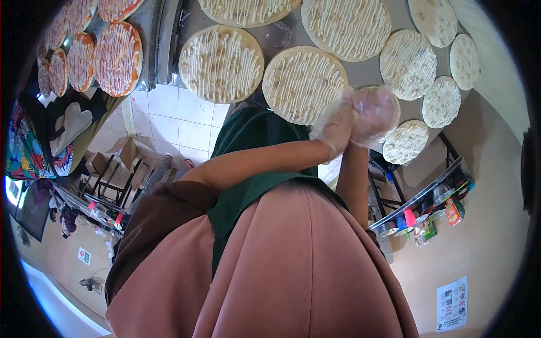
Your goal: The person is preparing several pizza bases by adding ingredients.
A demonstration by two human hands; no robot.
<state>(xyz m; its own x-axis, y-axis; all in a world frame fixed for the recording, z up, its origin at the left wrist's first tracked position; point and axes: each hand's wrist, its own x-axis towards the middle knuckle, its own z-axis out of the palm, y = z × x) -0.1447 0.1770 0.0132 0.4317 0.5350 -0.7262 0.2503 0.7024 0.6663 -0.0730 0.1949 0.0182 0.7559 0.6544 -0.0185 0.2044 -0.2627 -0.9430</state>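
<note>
My left hand [336, 128] and my right hand [374, 116] come together over the near edge of a grey table, both in clear plastic gloves. The fingers of the left are closed against the side of the right. My right hand is curled into a rounded shape; anything inside it is hidden by plastic and blur. Just left of them lies a round pizza base [304, 84] striped with white sauce. Another striped base [221, 65] sits farther left. Right of the hands are a striped base [408, 65] and a smaller pale base [406, 142].
Several more bases cover the table [279, 35], some reaching its right edge. On a separate surface at far left stand pizzas with red sauce and white stripes [117, 59]. A gap with tiled floor [179, 115] divides the two. Behind me, a shelf [420, 211] holds small goods.
</note>
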